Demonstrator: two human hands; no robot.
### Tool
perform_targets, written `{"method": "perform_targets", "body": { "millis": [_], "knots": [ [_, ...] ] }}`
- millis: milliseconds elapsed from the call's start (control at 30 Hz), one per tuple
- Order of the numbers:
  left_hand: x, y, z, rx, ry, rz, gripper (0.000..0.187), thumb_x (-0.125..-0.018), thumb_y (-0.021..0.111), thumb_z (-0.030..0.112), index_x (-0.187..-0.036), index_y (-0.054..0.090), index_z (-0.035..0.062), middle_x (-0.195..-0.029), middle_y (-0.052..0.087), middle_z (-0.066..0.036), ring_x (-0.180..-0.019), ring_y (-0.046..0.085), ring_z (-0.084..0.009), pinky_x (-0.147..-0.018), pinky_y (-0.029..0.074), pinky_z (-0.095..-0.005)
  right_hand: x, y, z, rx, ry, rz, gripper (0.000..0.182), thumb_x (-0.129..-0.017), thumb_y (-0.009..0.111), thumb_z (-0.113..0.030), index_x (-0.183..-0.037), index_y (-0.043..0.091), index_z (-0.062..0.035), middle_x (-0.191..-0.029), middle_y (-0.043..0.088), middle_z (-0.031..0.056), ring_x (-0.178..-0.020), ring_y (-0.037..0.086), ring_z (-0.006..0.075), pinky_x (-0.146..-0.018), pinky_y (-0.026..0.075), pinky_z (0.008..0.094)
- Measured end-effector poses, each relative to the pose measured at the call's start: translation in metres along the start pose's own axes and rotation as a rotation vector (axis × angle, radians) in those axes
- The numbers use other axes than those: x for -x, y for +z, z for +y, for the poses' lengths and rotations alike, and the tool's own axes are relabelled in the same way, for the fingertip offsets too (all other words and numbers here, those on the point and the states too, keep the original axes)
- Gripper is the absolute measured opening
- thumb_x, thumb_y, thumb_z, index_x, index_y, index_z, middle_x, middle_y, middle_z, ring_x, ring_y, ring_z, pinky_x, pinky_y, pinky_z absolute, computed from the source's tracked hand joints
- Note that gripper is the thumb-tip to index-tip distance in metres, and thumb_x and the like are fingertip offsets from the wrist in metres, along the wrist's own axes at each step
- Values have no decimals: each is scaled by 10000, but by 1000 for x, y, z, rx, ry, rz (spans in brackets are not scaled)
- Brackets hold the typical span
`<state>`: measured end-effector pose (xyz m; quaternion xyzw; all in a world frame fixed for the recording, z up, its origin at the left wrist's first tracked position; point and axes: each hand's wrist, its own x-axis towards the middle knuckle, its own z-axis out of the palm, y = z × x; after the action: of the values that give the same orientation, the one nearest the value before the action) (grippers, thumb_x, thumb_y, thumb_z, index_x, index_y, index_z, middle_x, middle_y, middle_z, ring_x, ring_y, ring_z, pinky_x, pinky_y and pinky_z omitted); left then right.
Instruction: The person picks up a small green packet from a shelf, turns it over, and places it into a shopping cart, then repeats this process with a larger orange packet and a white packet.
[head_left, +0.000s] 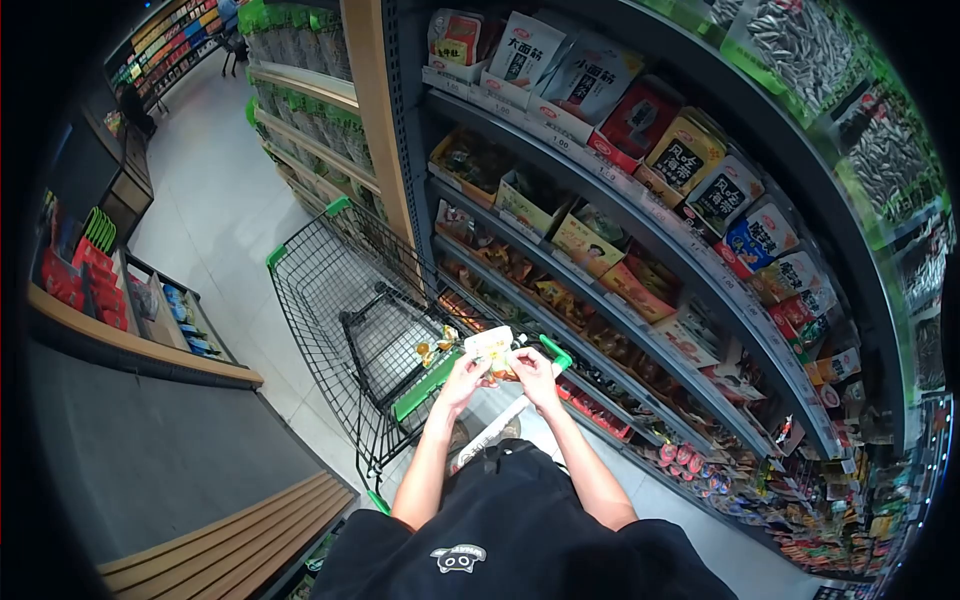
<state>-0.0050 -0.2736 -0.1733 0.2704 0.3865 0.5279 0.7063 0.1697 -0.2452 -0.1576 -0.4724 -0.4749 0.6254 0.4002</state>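
Indoors, both hands' grip closes on snack packet over cart, beside shelves

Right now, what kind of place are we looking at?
Almost certainly a supermarket aisle. Tiered shelves of packaged snacks with price strips, a green-handled wire shopping cart, and both hands, left hand and right hand, holding a small snack packet over it.

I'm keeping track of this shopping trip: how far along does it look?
Done: very little. The cart shows only bare wire, apart from a few small orange packets at its near end. In hand: the left hand and right hand both grip a pale snack packet above the cart handle. Left: the packet is not yet in the cart, and the shelves stand full.
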Motion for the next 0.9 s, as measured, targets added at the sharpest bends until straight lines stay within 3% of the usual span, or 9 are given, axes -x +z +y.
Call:
{"method": "perform_targets", "body": {
  "millis": [67, 167, 233, 300, 367, 433, 500, 700, 900],
  "knots": [
    [0, -19, 0, -16, -16, 57, 361, -933, 599, 204, -1234, 527, 17, -1039, 638, -76, -859, 657, -166, -712, 599, -370, -2, 0, 5, 149, 63, 11, 200, -914, 624, -152, -1061, 601, -18, -889, 660, 59, -763, 655, 118, -682, 541, 261],
    [-17, -92, -19, -94, -20, 253, 347, -947, 572, 187, -1254, 509, 38, -1062, 639, -80, -850, 661, -174, -677, 590, -332, -1, -3, 9, 380, 97, -43, 256, -897, 644, -165, -1106, 606, -24, -953, 654, 48, -765, 642, 102, -674, 531, 261],
    [-28, -147, -35, -278, -96, 467, 364, -927, 597, 226, -1217, 537, 14, -1071, 642, -124, -835, 660, -147, -636, 569, -300, 2, 2, 2, 620, -91, -43, 239, -867, 664, -153, -1071, 627, -34, -947, 662, 76, -754, 657, 144, -665, 533, 285],
    [-37, -220, -67, -716, -333, 600, 374, -897, 615, 298, -1172, 583, 47, -1049, 659, -167, -853, 676, -217, -672, 556, -360, -1, 5, 5, 729, -98, -53, 227, -845, 677, -167, -1033, 644, -44, -937, 665, 86, -751, 665, 173, -660, 533, 296],
    [-40, -262, -95, -1207, -328, 691, 338, -873, 606, 328, -1130, 618, 108, -1014, 665, -186, -903, 660, -323, -756, 528, -439, 0, 11, 7, 850, -84, -71, 226, -823, 696, -196, -996, 660, -56, -926, 668, 84, -750, 669, 201, -661, 534, 309],
    [-47, -281, -108, -1344, -397, 660, 290, -882, 568, 309, -1124, 622, 158, -1024, 666, -166, -975, 616, -388, -830, 496, -491, -3, 23, 3, 979, -73, -95, 240, -799, 721, -240, -961, 676, -69, -913, 669, 70, -750, 670, 229, -668, 536, 322],
    [-64, -302, -130, -1309, -501, 640, 301, -884, 549, 264, -1158, 600, 151, -1095, 621, -194, -1009, 601, -383, -842, 502, -484, -8, 32, 8, 1125, -198, -48, 234, -776, 741, -295, -909, 681, -112, -898, 673, 36, -772, 668, 251, -669, 537, 339],
    [-113, -338, -230, -1269, -561, 432, 373, -894, 471, 178, -1261, 541, 180, -1129, 592, -232, -1075, 572, -383, -889, 487, -472, -13, 30, 12, 1151, -143, 7, 300, -768, 752, -363, -874, 681, -91, -861, 688, 50, -740, 678, 235, -632, 545, 333],
    [-113, -328, -254, -1103, -516, 403, 488, -893, 470, 345, -1290, 531, 67, -1150, 601, -271, -1084, 583, -386, -952, 442, -444, -9, 24, 10, 1186, -142, -6, 306, -785, 720, -391, -854, 687, -95, -836, 680, 38, -724, 671, 227, -632, 541, 327]
  ]
}}
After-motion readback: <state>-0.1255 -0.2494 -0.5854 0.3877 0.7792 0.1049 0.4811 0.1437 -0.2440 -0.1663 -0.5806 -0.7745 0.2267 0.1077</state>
